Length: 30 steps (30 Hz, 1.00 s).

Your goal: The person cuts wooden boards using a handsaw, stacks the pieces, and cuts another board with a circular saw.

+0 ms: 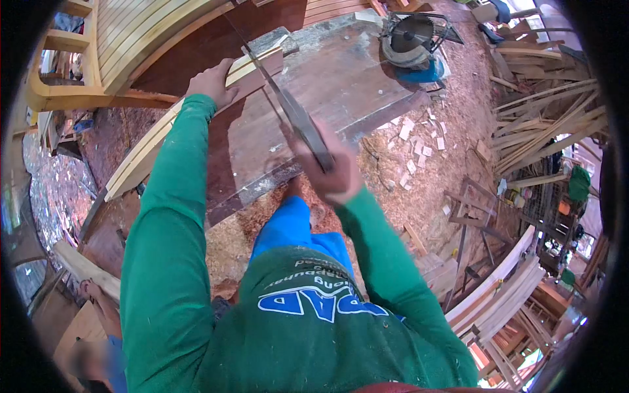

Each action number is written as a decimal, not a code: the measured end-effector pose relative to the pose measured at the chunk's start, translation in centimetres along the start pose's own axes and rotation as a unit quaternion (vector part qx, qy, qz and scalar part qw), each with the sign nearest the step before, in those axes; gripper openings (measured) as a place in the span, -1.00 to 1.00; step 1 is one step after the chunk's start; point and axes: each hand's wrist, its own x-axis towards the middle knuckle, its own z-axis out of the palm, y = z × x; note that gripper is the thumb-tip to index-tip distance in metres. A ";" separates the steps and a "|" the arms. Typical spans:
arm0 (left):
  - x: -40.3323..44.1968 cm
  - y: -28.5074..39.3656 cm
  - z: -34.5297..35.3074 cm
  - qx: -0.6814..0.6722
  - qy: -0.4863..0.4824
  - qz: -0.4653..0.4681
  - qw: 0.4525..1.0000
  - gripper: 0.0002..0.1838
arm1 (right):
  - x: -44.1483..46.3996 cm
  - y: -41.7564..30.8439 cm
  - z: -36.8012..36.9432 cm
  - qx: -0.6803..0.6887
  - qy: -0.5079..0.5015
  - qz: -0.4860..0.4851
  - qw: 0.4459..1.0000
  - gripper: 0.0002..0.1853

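Observation:
My right hand (333, 171) is wrapped round the handle of a handsaw (291, 111), slightly blurred. Its thin blade is seen nearly edge-on and runs up and to the left, across the end of some pale wooden strips (145, 152). Whether the teeth touch the wood cannot be made out. My left hand (213, 85) grips the strips from above, a short way left of the blade. The strips lie along the left side of a worn workbench (341, 75) and stick out past its near edge.
A circular saw (411, 42) with a blue part rests at the bench's far right corner. Wood offcuts (419, 147) and shavings cover the floor. Stacked long strips (557, 134) stand at right. A slatted wooden piece (144, 39) is at upper left; another person (98, 354) sits lower left.

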 end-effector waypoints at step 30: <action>0.3 0.2 0.3 0.017 0.018 0.017 1.000 -0.26 | -10.9 0.0 -6.1 0.004 -0.043 0.034 0.998 -0.36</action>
